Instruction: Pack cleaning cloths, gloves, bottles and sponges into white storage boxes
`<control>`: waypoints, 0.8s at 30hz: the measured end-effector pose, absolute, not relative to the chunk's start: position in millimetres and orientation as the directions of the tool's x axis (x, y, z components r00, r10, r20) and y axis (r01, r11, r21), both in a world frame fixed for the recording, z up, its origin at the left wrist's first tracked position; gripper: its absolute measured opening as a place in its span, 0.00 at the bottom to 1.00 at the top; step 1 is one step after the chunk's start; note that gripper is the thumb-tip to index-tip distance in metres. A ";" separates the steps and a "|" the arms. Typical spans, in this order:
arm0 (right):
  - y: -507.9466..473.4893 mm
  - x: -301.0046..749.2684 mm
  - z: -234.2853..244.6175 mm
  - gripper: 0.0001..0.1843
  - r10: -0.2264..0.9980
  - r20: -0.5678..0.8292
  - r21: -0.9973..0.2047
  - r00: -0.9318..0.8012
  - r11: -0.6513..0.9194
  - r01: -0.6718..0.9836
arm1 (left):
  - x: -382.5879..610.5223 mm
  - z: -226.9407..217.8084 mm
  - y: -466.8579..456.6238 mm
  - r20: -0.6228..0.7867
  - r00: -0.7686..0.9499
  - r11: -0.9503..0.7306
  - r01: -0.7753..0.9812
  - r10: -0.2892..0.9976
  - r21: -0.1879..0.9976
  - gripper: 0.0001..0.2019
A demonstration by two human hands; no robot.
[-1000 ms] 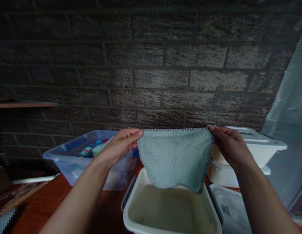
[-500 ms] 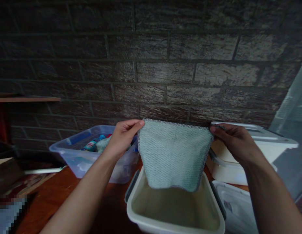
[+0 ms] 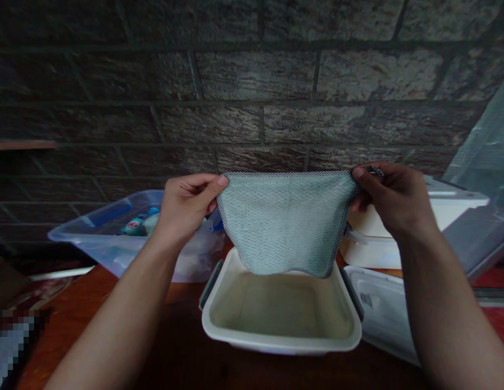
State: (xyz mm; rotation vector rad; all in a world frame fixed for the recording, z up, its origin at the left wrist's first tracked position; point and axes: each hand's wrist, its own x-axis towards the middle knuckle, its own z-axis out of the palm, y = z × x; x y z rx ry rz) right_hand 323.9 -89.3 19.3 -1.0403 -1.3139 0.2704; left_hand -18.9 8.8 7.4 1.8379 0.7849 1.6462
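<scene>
A pale green cleaning cloth [image 3: 286,222] with a black-and-white edging hangs spread between my two hands. My left hand [image 3: 187,203] pinches its upper left corner between thumb and fingers. At the upper right corner, my right hand [image 3: 398,197] is closed on the cloth, with a bit of the edging showing above the fingers. Below the cloth stands a white plastic bin [image 3: 282,344] with grey side clips, its top uncovered. The cloth's lower edge hides part of the bin's far rim.
A clear bluish tub [image 3: 85,238] holding bottles and other items stands left on the brown wooden table [image 3: 179,336]. Stacked white containers [image 3: 374,249] are at the right, with a white lid [image 3: 386,311] lying in front of them. A dark brick wall [image 3: 231,124] rises behind.
The view has tilted down and shifted a little, so more of the bin's front shows. Both hands still hold the cloth, stretched somewhat wider and higher in the picture.
</scene>
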 end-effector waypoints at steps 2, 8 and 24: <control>-90.6 323.1 20.7 0.13 0.656 0.686 -0.725 0.314 0.583 0.367 | -17.5 7.9 6.3 0.675 0.112 -0.684 0.088 0.729 0.724 0.05; -89.9 325.9 20.8 0.08 0.483 0.806 -0.591 0.342 0.683 0.429 | -10.5 8.1 -1.7 0.681 0.192 -0.706 0.136 0.707 0.695 0.07; -76.1 327.6 12.6 0.12 0.696 0.660 -0.750 0.283 0.595 0.287 | -17.8 5.8 9.4 0.692 0.098 -0.699 0.140 0.715 0.702 0.09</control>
